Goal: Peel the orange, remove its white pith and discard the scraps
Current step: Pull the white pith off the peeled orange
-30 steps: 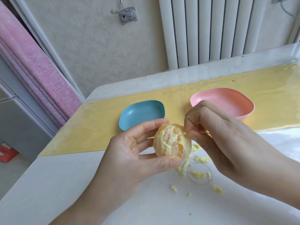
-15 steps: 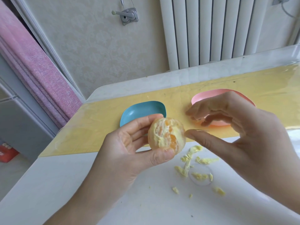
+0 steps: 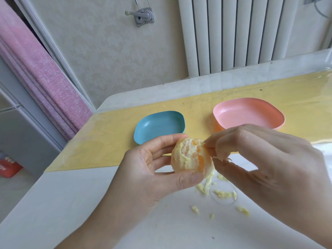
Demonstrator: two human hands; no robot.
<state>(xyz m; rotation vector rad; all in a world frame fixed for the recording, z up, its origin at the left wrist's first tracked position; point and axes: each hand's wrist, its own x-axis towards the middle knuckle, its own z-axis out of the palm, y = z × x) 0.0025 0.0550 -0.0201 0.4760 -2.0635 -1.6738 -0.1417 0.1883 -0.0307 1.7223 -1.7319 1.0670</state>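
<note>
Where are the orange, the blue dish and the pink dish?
orange (image 3: pixel 190 155), head view, its pith-streaked front.
blue dish (image 3: pixel 159 125), head view, its bare inner floor.
pink dish (image 3: pixel 248 114), head view, its inner floor.

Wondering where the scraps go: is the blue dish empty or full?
Empty: the blue dish shows a bare inside; the pith scraps lie on the white table instead.

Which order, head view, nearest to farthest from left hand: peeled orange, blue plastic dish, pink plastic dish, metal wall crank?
1. Peeled orange, gripped in the left hand.
2. Blue plastic dish, just beyond that hand.
3. Pink plastic dish, back right.
4. Metal wall crank, high on the wall.
</note>
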